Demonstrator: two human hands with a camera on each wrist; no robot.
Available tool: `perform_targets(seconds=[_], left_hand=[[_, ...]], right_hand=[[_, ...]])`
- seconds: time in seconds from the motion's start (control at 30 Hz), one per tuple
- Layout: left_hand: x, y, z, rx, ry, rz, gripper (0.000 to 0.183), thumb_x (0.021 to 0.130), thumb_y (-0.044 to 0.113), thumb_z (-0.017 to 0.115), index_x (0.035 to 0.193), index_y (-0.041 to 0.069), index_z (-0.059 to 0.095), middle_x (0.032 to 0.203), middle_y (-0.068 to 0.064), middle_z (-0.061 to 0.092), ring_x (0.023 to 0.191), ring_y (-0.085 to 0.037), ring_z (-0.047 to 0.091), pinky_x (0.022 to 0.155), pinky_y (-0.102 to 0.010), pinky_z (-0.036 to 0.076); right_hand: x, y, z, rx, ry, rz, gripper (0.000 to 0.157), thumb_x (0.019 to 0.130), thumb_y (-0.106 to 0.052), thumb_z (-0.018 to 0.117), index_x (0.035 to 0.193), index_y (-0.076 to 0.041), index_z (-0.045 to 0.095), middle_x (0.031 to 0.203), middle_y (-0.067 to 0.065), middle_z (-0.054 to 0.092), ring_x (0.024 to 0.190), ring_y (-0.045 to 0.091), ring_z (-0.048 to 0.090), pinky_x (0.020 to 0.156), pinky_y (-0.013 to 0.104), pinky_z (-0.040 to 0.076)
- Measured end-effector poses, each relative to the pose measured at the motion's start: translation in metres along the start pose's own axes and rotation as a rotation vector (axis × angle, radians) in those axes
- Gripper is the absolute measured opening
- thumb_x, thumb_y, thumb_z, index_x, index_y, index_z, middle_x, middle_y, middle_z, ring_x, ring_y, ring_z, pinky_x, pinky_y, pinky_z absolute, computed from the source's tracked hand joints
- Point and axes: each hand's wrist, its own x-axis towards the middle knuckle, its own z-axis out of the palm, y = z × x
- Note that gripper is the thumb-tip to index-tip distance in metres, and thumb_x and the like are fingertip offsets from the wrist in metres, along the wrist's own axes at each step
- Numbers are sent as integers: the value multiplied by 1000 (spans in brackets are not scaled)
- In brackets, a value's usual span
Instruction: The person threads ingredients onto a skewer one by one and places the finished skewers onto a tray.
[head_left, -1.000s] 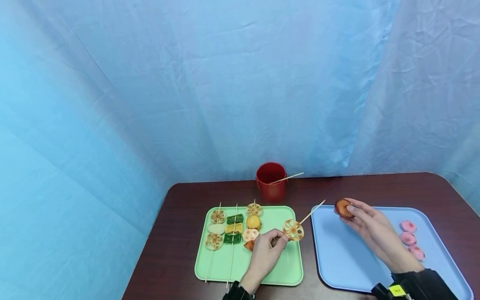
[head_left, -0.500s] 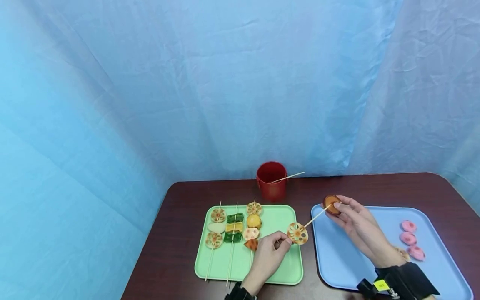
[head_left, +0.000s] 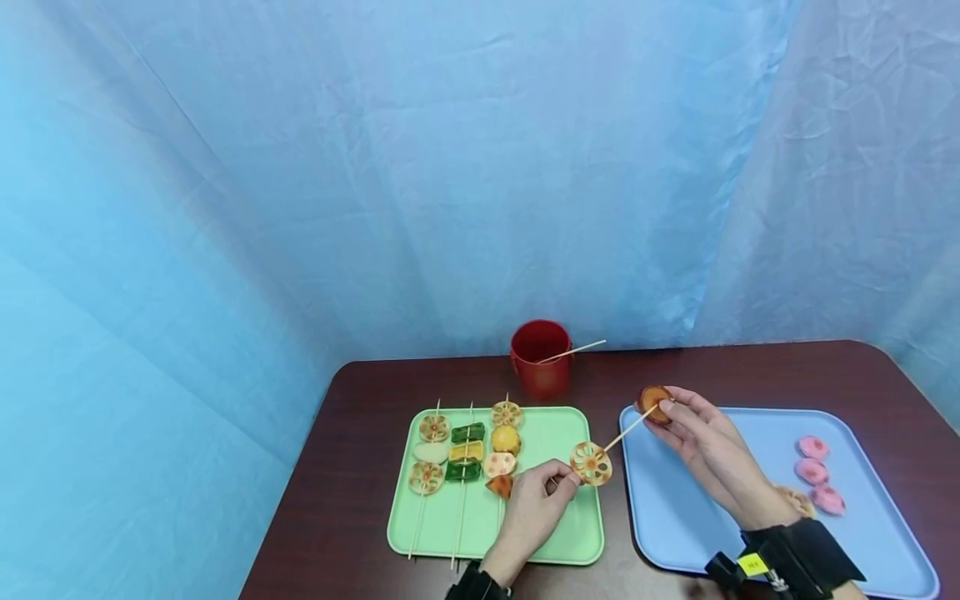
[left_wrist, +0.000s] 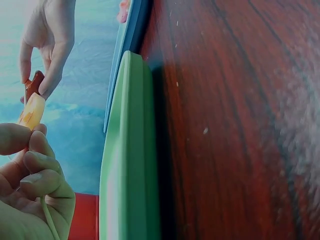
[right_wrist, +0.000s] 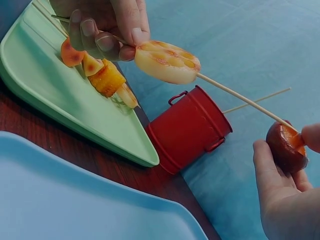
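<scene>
My left hand [head_left: 534, 510] pinches a bamboo skewer [right_wrist: 240, 96] just below a lotus root slice [head_left: 591, 463] threaded on it. The bare upper part of the stick slants up to the right. Between thumb and fingers, my right hand [head_left: 708, 458] holds a brown round food piece [right_wrist: 284, 150] with an orange inner face, shaped like a mushroom cap. The skewer's tip is right at that face, beside the right thumb. Both hands are raised, the left over the green tray [head_left: 577, 533], the right over the blue tray [head_left: 690, 533].
Three loaded skewers lie on the green tray, with lotus slices [head_left: 426, 477], green pieces [head_left: 462, 472] and a yellow ball [head_left: 506, 439]. Pink rings [head_left: 812, 472] and a beige piece [head_left: 797, 500] lie on the blue tray. A red bucket [head_left: 542, 375] holding a stick stands behind.
My right hand has moved left with the brown piece, bringing it to the skewer's tip. The left hand has barely shifted. A beige piece has come into view behind the right wrist.
</scene>
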Motion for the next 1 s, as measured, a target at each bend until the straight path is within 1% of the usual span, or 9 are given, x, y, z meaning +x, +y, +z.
perform_targets(seconds=[0.2,0.33,0.5,0.67,0.83,1.0], left_hand=[[0,-2,0,1,2,5,16,90,26,62,83,17,72,61,14,50,55,0,45,52,-17,36],[-1,-4,-1,11,8,13,15,90,25,63,83,17,73,61,14,51,54,1,45,52,-17,37],[-1,-4,-1,20,20,6,14,89,25,63,82,17,73,60,14,52,53,1,46,52,-17,37],[-2,-5,0,22,24,2,14,89,25,64,82,18,73,60,14,51,53,1,45,51,-17,37],[-3,-5,1,5,17,-2,16,90,27,63,82,17,73,60,13,51,53,0,45,51,-17,36],[-3,-3,1,-9,14,-6,16,91,27,62,83,18,72,61,12,50,53,-1,44,51,-18,35]], right_hand=[[1,0,1,-39,9,-3,33,100,-12,50,129,-3,36,123,4,53,110,13,61,94,34,44],[0,1,0,-36,-7,-15,34,100,-10,51,129,-3,37,124,4,54,111,12,60,94,34,43],[0,2,1,-50,-29,-36,35,99,-7,51,131,-1,37,123,5,55,112,12,59,94,32,44],[-2,5,2,-116,-6,-41,38,99,-9,53,132,-1,38,122,4,56,109,10,60,91,29,47],[-3,6,4,-185,15,-36,40,100,-17,53,134,-2,39,123,4,54,110,9,59,91,28,47],[-3,8,7,-276,49,-47,45,98,-20,56,134,2,40,118,2,60,106,10,62,89,30,49]])
